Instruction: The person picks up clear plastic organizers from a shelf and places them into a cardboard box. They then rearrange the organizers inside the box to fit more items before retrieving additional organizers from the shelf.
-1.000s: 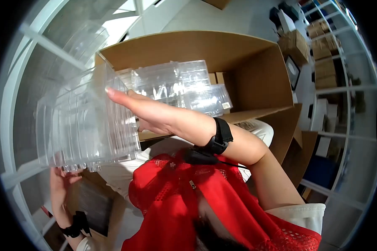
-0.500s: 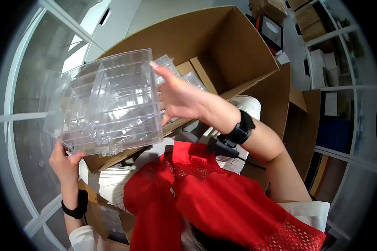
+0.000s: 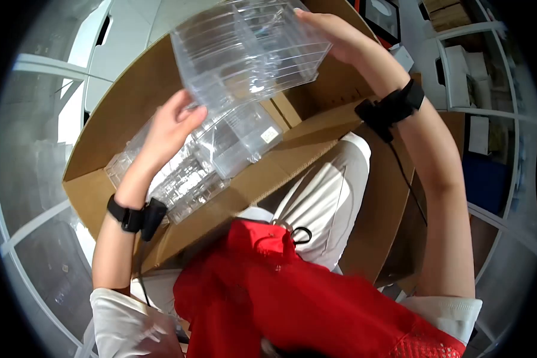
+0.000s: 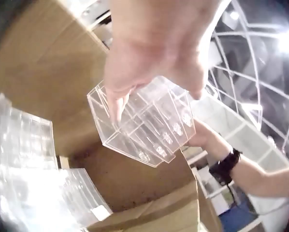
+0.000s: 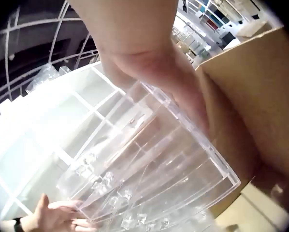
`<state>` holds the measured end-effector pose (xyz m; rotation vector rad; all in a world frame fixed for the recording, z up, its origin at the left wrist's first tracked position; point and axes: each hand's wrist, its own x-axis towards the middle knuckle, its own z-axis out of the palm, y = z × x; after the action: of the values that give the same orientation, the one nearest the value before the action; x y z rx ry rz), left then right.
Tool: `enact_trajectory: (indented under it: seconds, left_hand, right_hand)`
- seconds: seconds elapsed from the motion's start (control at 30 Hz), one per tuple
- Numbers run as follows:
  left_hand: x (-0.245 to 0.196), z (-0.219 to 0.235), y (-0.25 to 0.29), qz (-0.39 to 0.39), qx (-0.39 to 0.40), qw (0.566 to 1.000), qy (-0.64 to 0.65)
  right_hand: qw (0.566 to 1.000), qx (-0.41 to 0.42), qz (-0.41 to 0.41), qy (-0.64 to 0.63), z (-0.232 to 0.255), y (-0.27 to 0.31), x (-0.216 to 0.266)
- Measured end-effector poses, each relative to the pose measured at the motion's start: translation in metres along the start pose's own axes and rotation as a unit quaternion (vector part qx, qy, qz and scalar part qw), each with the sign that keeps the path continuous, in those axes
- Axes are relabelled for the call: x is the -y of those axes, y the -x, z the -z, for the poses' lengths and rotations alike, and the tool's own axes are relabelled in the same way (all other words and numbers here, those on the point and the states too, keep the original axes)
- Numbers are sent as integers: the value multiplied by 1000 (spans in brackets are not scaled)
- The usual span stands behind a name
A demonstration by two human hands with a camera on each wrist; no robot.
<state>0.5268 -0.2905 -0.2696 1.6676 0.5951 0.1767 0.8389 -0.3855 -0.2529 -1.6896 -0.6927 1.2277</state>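
Note:
Both hands hold a clear plastic organizer (image 3: 250,56) with internal dividers, tilted over an open cardboard box (image 3: 125,113). At its near left corner my left hand (image 3: 170,128) grips with thumb and fingers apart. My right hand (image 3: 337,39) grips the opposite end, thumb at the top edge, its other fingers partly hidden behind the plastic. In the right wrist view the organizer (image 5: 168,150) shows a row of small clear knobs along its lower side. More clear plastic organizers (image 3: 238,134) lie inside the box, one with a white label (image 3: 269,135).
Flattened cardboard pieces (image 3: 280,107) line the box floor beside the organizers. The box's near wall (image 3: 298,143) rises close to the person's knees. White-framed glass shelving (image 3: 36,149) stands at the left, and shelves with goods (image 3: 483,77) at the right.
The held organizer has moved from the left to over the box, away from the body. Both arms have reached forward, and the organizers inside the box are more visible.

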Motion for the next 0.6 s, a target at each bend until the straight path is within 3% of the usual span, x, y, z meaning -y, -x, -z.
enact_trajectory:
  seconds: [0.03, 0.1, 0.2, 0.27, 0.3, 0.4, 0.5, 0.6]
  left_hand:
    - [16, -5, -21, 58, 4, 995, 84]
    - [49, -20, -65, 172, 13, 954, 246]
    - [65, -58, -113, 230, -50, 933, 272]
    - [83, -68, -147, 249, -77, 939, 225]
    - [85, -68, -160, 244, -70, 941, 225]
    - [95, -58, -198, 289, 44, 940, 175]
    - [104, -68, -215, 343, 29, 936, 77]
    - [100, -85, -225, 371, 26, 928, 21]
  right_hand:
    - [998, 25, 13, 47, 18, -19, -9]
    - [992, 0, -1, 128, 34, -50, -24]
    - [978, -6, -67, 199, 53, -109, -62]
    - [968, -51, -110, 222, 62, -146, -98]
    - [976, -52, -130, 164, 70, -156, -110]
    - [985, -38, -148, 74, 82, -184, -142]
    - [988, -3, -136, 74, 98, -193, -165]
    - [991, -63, -87, 82, 103, -184, -173]
